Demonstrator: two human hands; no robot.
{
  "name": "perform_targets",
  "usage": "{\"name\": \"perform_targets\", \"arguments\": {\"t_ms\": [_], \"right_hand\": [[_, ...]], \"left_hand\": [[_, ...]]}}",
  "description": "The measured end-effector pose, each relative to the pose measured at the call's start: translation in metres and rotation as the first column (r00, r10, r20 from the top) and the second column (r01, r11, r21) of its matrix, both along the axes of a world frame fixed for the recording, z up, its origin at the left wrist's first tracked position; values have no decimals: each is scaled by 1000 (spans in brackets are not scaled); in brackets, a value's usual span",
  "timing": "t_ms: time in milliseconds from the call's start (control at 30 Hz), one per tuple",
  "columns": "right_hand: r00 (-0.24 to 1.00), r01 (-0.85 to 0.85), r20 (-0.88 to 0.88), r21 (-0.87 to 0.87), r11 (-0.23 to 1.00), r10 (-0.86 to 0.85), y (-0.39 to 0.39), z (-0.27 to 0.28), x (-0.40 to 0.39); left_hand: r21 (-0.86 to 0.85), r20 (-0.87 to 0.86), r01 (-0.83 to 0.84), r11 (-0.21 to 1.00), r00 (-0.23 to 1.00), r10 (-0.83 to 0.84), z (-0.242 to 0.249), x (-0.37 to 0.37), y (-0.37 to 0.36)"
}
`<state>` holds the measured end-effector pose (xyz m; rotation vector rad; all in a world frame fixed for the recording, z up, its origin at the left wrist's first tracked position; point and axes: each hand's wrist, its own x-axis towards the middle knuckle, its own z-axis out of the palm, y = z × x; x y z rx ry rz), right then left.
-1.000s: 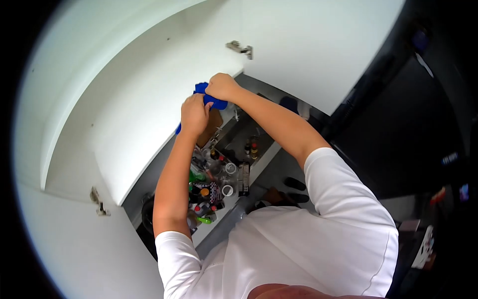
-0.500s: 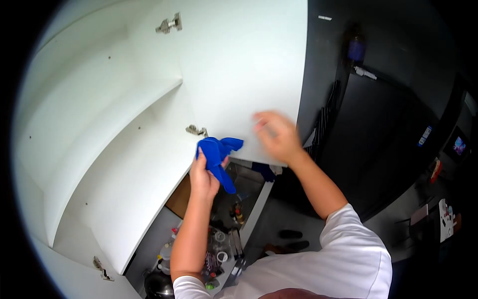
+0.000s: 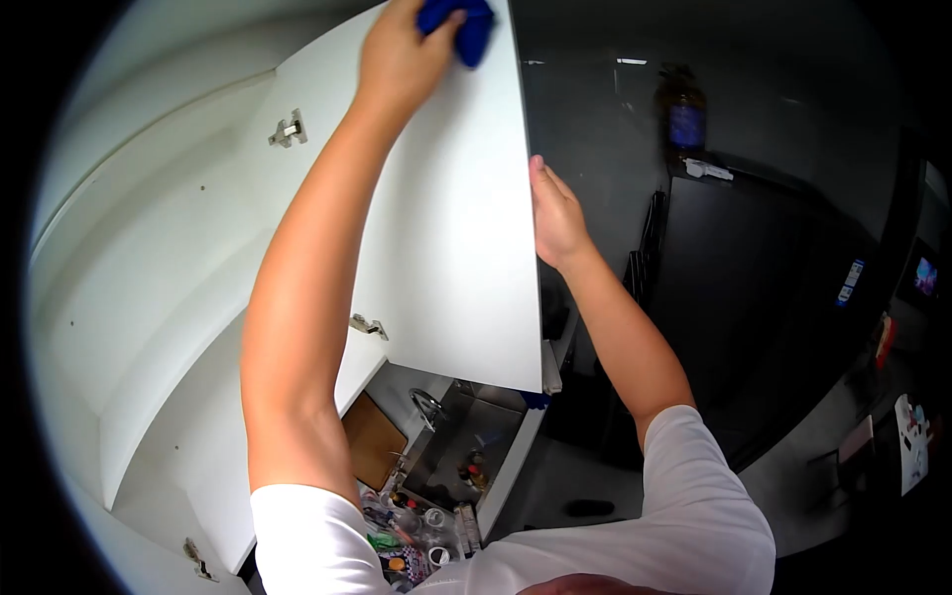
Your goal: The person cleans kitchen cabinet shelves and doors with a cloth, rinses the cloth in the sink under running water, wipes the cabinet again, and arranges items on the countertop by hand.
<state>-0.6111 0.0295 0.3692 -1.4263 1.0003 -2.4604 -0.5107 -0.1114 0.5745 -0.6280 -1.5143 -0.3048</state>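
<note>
Blue cloth [image 3: 458, 25], bunched, pressed against top of open white cabinet door [image 3: 456, 218]

Blue cloth [image 3: 458, 25] showed against the white cabinet door [image 3: 451, 228], silver hinge [image 3: 367, 325] on that door, white sleeve [image 3: 297, 535] below it, brown board [image 3: 373, 439] under it, blue-labelled bottle [image 3: 684, 114] right of it.
</note>
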Motion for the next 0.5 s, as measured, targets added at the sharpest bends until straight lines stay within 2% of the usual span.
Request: {"name": "perform_targets", "arguments": {"t_ms": [67, 133, 167, 200, 267, 300, 333, 400, 467, 500], "right_hand": [[1000, -8, -18, -28, 1000, 7, -1, -1, -5], [1000, -15, 22, -14, 1000, 15, 2, -1, -5], [1000, 3, 8, -46, 999, -3, 0, -2, -11], [1000, 19, -11, -83, 996, -20, -2, -2, -16], [999, -46, -10, -27, 999, 46, 4, -5, -23], [1000, -30, -5, -28, 999, 30, 2, -7, -28], [1000, -11, 0, -23, 1000, 11, 0, -8, -33], [999, -35, -27, -7, 999, 35, 2, -6, -32], [1000, -9, 27, 24, 1000, 9, 8, -2, -16], [990, -107, -95, 9, 994, 107, 4, 0, -26]], "left_hand": [[-69, -164, -88, 994, 984, 76, -5, -18, 16], [-94, 130, -121, 988, 983, 132, -39, -17, 13], [-234, -32, -155, 960, 988, 152, -72, -29, 2], [-299, 22, -131, 945, 989, 144, -115, -33, -8], [-353, 178, -107, 930, 968, 179, -194, -11, -10], [-326, 203, -61, 943, 970, 133, -224, -12, -15], [-320, 165, -100, 942, 973, 160, -236, -9, -13], [-281, 162, -122, 952, 972, 172, -225, -13, -13], [-173, 112, -138, 975, 981, 159, -160, -24, -7], [-119, -3, -164, 979, 986, 165, -118, -33, -5]]}}
